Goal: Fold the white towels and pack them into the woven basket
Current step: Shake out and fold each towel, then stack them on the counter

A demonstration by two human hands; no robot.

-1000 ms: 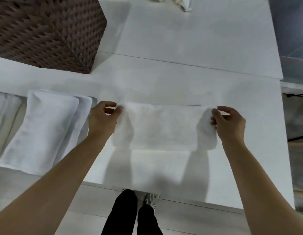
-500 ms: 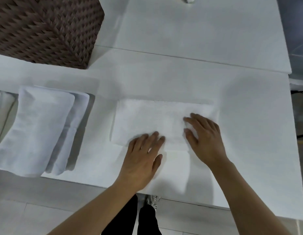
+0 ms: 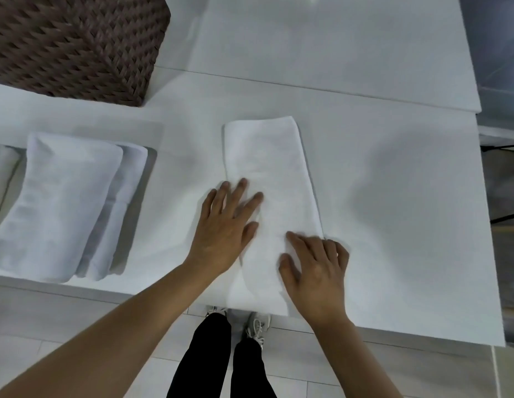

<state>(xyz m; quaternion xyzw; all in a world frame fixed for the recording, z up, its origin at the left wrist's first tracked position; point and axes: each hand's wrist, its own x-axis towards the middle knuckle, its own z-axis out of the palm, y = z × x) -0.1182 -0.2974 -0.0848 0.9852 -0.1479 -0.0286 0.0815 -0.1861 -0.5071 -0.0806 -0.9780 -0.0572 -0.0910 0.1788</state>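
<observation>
- The white towel [image 3: 271,179] I am working on now lies as a long narrow strip running from 12 o'clock to 6 o'clock in front of me; half a second ago it lay crosswise as a wide rectangle, so it has been turned and, I judge, folded once more.
- My left hand [image 3: 224,228] lies flat with fingers spread and straight on the strip's left edge near its middle, pressing and holding nothing.
- My right hand [image 3: 317,268] rests at about 5 o'clock on the towel, on the near right edge. Its thumb and first finger lie on the cloth, the other fingers bend over the edge; I read it as pressing, not pinching.
- The near end of the strip reaches the table [image 3: 393,196] edge, just above my shoes.
- At 9 o'clock sits a stack of folded towels [image 3: 63,202], well apart from the strip, with another white bundle partly cut off at the far left.
- The woven basket [image 3: 74,44] stands at 10 to 11 o'clock, beyond the stack; its opening is out of view, so I cannot tell what it holds.
- In my judgement the folding of this towel is nearly finished. One more fold end to end should match the stack, and packing has yet to start for the towels on the table.
</observation>
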